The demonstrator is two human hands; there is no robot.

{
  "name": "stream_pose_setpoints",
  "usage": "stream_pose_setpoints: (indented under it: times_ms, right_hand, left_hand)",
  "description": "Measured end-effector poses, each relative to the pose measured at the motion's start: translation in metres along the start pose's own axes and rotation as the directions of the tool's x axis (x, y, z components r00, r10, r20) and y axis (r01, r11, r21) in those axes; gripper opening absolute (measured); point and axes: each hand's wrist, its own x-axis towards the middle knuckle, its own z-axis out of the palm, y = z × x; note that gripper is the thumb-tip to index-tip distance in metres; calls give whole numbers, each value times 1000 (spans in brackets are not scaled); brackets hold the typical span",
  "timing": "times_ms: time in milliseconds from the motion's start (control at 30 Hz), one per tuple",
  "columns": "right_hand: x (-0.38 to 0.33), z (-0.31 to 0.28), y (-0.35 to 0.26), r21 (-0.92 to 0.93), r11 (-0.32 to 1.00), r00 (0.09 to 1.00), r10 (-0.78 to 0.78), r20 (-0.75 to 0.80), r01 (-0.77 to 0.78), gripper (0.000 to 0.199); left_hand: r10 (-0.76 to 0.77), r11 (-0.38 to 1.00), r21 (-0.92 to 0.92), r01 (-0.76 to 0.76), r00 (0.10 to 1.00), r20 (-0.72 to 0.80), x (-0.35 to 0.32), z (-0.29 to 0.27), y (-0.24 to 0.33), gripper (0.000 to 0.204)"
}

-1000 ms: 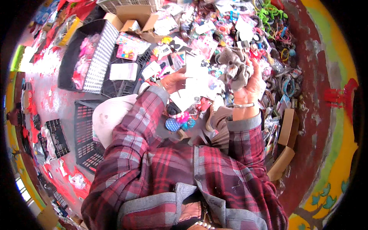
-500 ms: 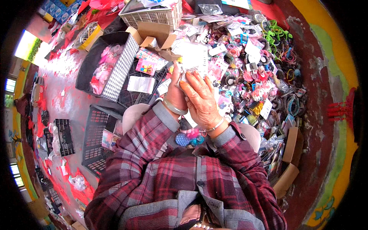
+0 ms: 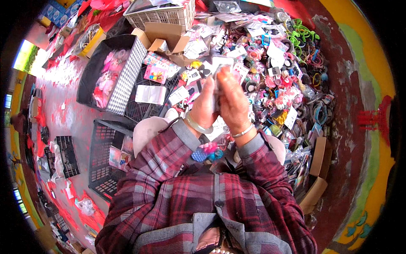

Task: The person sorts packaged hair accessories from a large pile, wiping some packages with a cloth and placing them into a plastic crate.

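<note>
In front of my chest, my left hand (image 3: 204, 105) and my right hand (image 3: 233, 100) stand palm to palm, fingers pointing away from me. Pressed between them is a clear plastic packet (image 3: 221, 62) with a whitish part; its upper end shows past my fingertips. Motion smears the fingers a little, and what lies inside the packet is hidden. Beyond and right of my hands spreads a heap of hair ties and small packaged accessories (image 3: 279, 80). Below my wrists lies a cluster of blue and pink balls (image 3: 207, 152).
Left of my hands stand a black bin with pink pieces (image 3: 132, 80), a dark crate (image 3: 98, 161) and an opened cardboard box (image 3: 169, 31). A pale basket (image 3: 163, 17) is farther off. Cardboard flaps (image 3: 319, 169) edge the heap at right, beside a painted wall (image 3: 372, 139).
My right hand has turned from lying over the left palm to facing it edge-up. The packet, earlier spread out flat and white, now stands between both palms. The view has shifted slightly.
</note>
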Motion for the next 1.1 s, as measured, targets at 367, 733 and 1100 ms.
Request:
stream_pose_setpoints:
  times_ms: [367, 733, 1100]
  right_hand:
    - [-4, -15, 30, 185, 908, 912, 397, -104, -375, 38]
    - [-4, -19, 48, 508, 633, 642, 743, -189, -584, 29]
    - [0, 7, 5, -176, 984, 999, 25, -24, -29, 36]
  left_hand:
    - [-51, 967, 253, -9, 972, 228, -17, -4, -30, 50]
    - [357, 237, 747, -622, 770, 528, -16, -41, 1, 38]
    - [71, 997, 8, -71, 997, 35, -6, -33, -12, 49]
